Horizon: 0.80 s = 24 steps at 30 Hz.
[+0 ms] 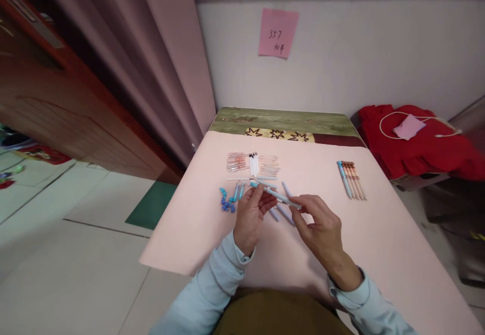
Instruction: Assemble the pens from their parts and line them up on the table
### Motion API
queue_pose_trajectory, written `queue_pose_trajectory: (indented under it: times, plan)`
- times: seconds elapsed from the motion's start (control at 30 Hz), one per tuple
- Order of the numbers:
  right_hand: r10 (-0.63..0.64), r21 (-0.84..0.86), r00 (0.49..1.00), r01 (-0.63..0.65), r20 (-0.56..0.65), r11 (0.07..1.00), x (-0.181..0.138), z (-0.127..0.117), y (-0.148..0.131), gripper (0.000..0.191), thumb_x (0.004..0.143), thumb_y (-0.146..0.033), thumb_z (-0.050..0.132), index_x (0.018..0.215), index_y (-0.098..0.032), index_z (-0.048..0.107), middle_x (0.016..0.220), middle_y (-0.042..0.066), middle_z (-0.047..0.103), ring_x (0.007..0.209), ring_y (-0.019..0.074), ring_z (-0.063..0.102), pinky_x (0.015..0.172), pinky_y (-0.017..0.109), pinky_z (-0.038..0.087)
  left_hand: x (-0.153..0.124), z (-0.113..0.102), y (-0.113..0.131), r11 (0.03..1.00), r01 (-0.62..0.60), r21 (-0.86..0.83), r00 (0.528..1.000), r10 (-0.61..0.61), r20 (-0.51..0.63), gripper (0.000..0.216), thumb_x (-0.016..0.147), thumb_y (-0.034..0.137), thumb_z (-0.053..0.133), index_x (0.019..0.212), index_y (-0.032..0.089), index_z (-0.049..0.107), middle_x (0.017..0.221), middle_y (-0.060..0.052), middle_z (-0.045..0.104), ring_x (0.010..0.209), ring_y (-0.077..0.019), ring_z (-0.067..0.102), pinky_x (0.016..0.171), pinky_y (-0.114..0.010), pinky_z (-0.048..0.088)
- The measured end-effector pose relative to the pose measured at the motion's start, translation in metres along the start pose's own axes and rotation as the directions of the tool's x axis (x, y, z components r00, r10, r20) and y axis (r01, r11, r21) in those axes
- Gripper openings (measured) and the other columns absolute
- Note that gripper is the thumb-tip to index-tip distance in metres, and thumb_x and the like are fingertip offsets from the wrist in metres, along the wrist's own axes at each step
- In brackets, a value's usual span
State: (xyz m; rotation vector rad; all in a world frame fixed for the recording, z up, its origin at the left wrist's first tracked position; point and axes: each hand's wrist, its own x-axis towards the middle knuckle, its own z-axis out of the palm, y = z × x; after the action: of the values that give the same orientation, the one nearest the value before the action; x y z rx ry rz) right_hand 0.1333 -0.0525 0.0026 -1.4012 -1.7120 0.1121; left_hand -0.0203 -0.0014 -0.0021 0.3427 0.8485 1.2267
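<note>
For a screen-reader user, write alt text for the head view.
A person's left hand and right hand hold a light blue pen above a pale pink tabletop. Small blue pieces and slim white rods lie near the left hand; blue and brownish pens lie in a row farther right.

Domestic room, likely a home. Mauve fabric curtain (166, 32) and reddish-brown wooden door (64, 107) beyond left edge of pink-covered rectangular table (322, 168); crumpled red cloth (420, 150) by its far right corner.

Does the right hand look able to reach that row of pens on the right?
Probably yes: nothing visible stands between the right hand and the row of pens, though it holds one end of a light blue pen.
</note>
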Motion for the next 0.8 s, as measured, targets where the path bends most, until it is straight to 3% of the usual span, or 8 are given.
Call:
queue_pose_trajectory:
  times: [0.37, 0.43, 0.5, 0.57, 0.6, 0.67, 0.73, 0.8]
  plan:
    - [0.004, 0.082, 0.998, 0.002, -0.068, 0.997, 0.004, -0.019, -0.006, 0.017, 0.087, -0.019, 0.064, 0.102, -0.026, 0.067, 0.092, 0.004, 0.068, 0.071, 0.0159, 0.063, 0.068, 0.032, 0.054, 0.002, 0.002, 0.005, 0.997, 0.064, -0.05, 0.997, -0.067, -0.048, 0.02, 0.082, 0.031, 0.074, 0.082, 0.011, 0.068, 0.081, -0.009, 0.075, 0.07, -0.0162, 0.072, 0.07, -0.028, 0.059]
    - [0.098, 0.111, 0.989, -0.085, -0.114, 0.99, 0.004, -0.025, -0.001, 0.013, 0.086, -0.023, 0.066, 0.099, -0.025, 0.069, 0.089, 0.004, 0.067, 0.068, 0.0157, 0.06, 0.067, 0.032, 0.053, 0.005, -0.001, 0.015, 0.997, 0.043, -0.066, 0.994, -0.05, -0.1, 0.017, 0.085, 0.028, 0.07, 0.082, 0.011, 0.067, 0.08, -0.009, 0.075, 0.071, -0.0161, 0.072, 0.069, -0.027, 0.059]
    - [0.276, 0.195, 0.955, -0.252, -0.11, 0.948, 0.001, -0.026, 0.01, 0.013, 0.084, -0.03, 0.069, 0.096, -0.023, 0.069, 0.083, 0.003, 0.066, 0.066, 0.0153, 0.058, 0.062, 0.03, 0.051, 0.006, -0.007, 0.025, 0.995, 0.034, -0.093, 0.988, -0.048, -0.147, 0.016, 0.089, 0.025, 0.065, 0.083, 0.011, 0.066, 0.08, -0.009, 0.075, 0.071, -0.0156, 0.072, 0.069, -0.026, 0.06]
    - [0.502, 0.372, 0.865, -0.464, -0.007, 0.804, -0.004, -0.023, 0.025, 0.018, 0.082, -0.035, 0.071, 0.094, -0.021, 0.068, 0.075, 0.001, 0.064, 0.062, 0.0139, 0.056, 0.055, 0.026, 0.048, 0.007, -0.015, 0.033, 0.991, 0.036, -0.127, 0.981, -0.059, -0.184, 0.016, 0.092, 0.022, 0.061, 0.083, 0.01, 0.066, 0.079, -0.009, 0.075, 0.069, -0.0145, 0.072, 0.067, -0.025, 0.06]
    - [0.602, 0.482, 0.795, -0.559, 0.08, 0.675, -0.008, -0.021, 0.032, 0.021, 0.079, -0.036, 0.073, 0.092, -0.02, 0.067, 0.073, 0.001, 0.064, 0.061, 0.0126, 0.055, 0.053, 0.024, 0.048, 0.006, -0.019, 0.037, 0.989, 0.037, -0.145, 0.977, -0.067, -0.202, 0.017, 0.093, 0.021, 0.059, 0.082, 0.01, 0.065, 0.079, -0.009, 0.074, 0.068, -0.014, 0.072, 0.066, -0.024, 0.06]
    - [0.733, 0.641, 0.612, -0.696, 0.296, 0.322, -0.014, -0.016, 0.044, 0.026, 0.072, -0.033, 0.079, 0.088, -0.019, 0.065, 0.076, 0.001, 0.066, 0.059, 0.0099, 0.055, 0.05, 0.019, 0.047, 0.006, -0.028, 0.041, 0.984, 0.03, -0.175, 0.968, -0.073, -0.242, 0.018, 0.095, 0.019, 0.056, 0.081, 0.01, 0.065, 0.077, -0.009, 0.074, 0.067, -0.0134, 0.072, 0.064, -0.022, 0.06]
    - [0.747, 0.673, 0.437, -0.739, 0.502, -0.02, -0.017, -0.013, 0.05, 0.03, 0.064, -0.026, 0.083, 0.086, -0.019, 0.064, 0.08, 0.001, 0.069, 0.058, 0.0076, 0.056, 0.049, 0.016, 0.046, 0.005, -0.035, 0.044, 0.98, 0.015, -0.198, 0.957, -0.071, -0.28, 0.018, 0.095, 0.016, 0.055, 0.081, 0.01, 0.064, 0.076, -0.008, 0.073, 0.067, -0.0129, 0.072, 0.064, -0.021, 0.06]
    - [0.689, 0.646, 0.361, -0.735, 0.629, -0.204, -0.017, -0.011, 0.051, 0.032, 0.062, -0.021, 0.084, 0.088, -0.019, 0.064, 0.08, 0.0, 0.068, 0.056, 0.0062, 0.055, 0.048, 0.014, 0.047, 0.005, -0.04, 0.046, 0.977, -0.003, -0.215, 0.948, -0.065, -0.31, 0.019, 0.096, 0.015, 0.053, 0.081, 0.01, 0.063, 0.075, -0.007, 0.073, 0.067, -0.0123, 0.072, 0.065, -0.021, 0.06]
